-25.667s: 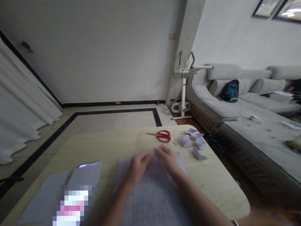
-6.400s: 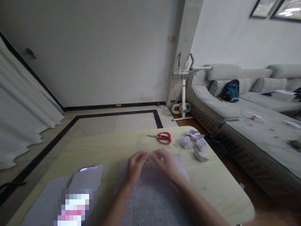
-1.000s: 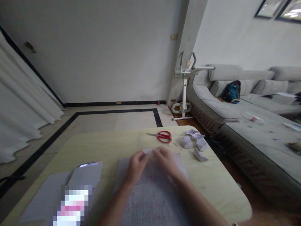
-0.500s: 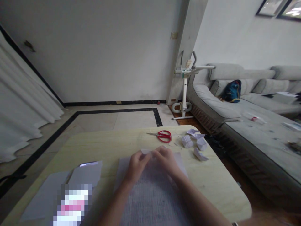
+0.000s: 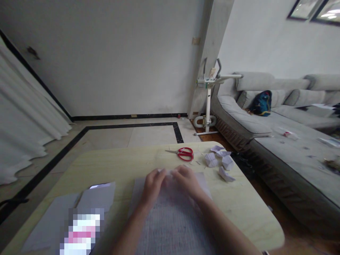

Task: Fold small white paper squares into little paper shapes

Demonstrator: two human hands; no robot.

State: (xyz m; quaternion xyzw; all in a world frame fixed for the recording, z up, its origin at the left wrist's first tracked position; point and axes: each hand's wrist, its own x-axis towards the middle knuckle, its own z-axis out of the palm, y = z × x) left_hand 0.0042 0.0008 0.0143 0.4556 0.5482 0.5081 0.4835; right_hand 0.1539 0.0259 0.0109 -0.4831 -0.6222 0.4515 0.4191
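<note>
Both my left hand (image 5: pixel 154 183) and my right hand (image 5: pixel 186 177) are closed on a small piece of white paper (image 5: pixel 169 172), their fingertips close together. Most of that piece is hidden by my fingers, and its folds are blurred. Beneath my hands and forearms lies a large sheet covered in writing (image 5: pixel 175 223). Beyond my right hand rest red-handled scissors (image 5: pixel 185 154), blades pointing left. Several folded paper pieces (image 5: pixel 211 160) sit to the right of the scissors, with small paper scraps (image 5: pixel 198 163) between.
At the table's left lie white sheets (image 5: pixel 50 219) and a phone (image 5: pixel 99 185), with a pixelated bright patch in front. The wooden table (image 5: pixel 247 209) has rounded corners. A grey sofa (image 5: pixel 287 156) and white exercise machine (image 5: pixel 208 102) stand beyond it; a curtain (image 5: pixel 23 120) hangs left.
My left hand has shifted slightly, its fingers turned more upward, and less of the small paper shows between my hands. Scissors and folded pieces stay in place.
</note>
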